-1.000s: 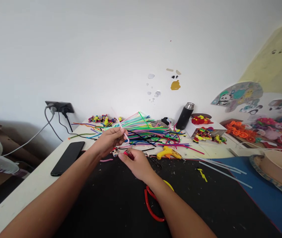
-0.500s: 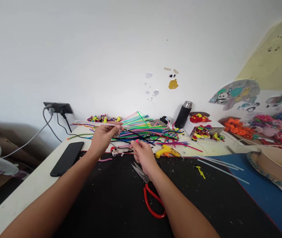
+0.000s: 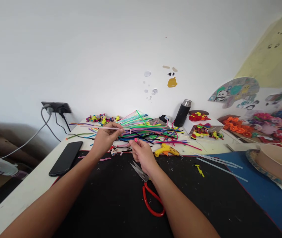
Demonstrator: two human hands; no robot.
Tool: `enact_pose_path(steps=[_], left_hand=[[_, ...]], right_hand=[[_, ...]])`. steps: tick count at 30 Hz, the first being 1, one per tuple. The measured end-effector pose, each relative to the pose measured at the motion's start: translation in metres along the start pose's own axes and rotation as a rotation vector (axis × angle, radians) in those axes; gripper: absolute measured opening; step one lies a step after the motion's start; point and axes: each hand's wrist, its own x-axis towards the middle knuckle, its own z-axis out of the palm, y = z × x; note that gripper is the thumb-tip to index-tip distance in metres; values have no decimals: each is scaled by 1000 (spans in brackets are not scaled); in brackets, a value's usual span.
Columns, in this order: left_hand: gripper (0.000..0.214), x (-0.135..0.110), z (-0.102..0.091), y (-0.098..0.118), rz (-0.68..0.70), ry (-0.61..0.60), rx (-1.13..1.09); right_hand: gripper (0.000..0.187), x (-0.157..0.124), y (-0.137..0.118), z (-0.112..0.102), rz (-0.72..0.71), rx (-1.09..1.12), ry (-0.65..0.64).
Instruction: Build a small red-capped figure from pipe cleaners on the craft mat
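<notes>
My left hand point(image 3: 105, 138) is closed on a long pale pipe cleaner point(image 3: 106, 128) that lies level and points left. My right hand point(image 3: 142, 153) is pinched on a small pink piece point(image 3: 136, 140) close beside the left hand's fingers. Both hands hover over the far edge of a black mat point(image 3: 121, 198). Just behind them lies a heap of coloured pipe cleaners point(image 3: 143, 129). Red-handled scissors point(image 3: 147, 190) lie on the mat under my right forearm. A small figure with a white face point(image 3: 113, 151) rests on the mat below my left hand.
A black phone point(image 3: 66, 158) lies at the left on the white table. A yellow glue gun point(image 3: 167, 150), a black flask point(image 3: 183, 114), clear glue sticks point(image 3: 220, 165) and boxes of coloured craft figures point(image 3: 202, 129) are to the right. Cables hang from a wall socket point(image 3: 56, 107).
My right hand let go of the red scissors, which now lie on the mat, and rose to the left hand with a pink piece. The left hand turned the pale pipe cleaner level.
</notes>
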Motion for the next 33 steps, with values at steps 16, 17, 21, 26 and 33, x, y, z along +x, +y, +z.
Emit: enact_pose_path(steps=[16, 17, 21, 26, 33], left_hand=[[13, -21, 12, -5, 341, -57, 428], [12, -22, 12, -7, 387, -79, 443], [8, -21, 11, -12, 520, -115, 469], [8, -22, 14, -8, 585, -141, 445], [13, -21, 12, -6, 571, -209, 552]], right_hand=[[48, -1, -2, 1, -16, 98, -27], [48, 0, -2, 0, -23, 108, -27], [48, 1, -3, -2, -29, 154, -13], [49, 0, -6, -2, -22, 186, -11], [46, 0, -12, -3, -30, 177, 3]])
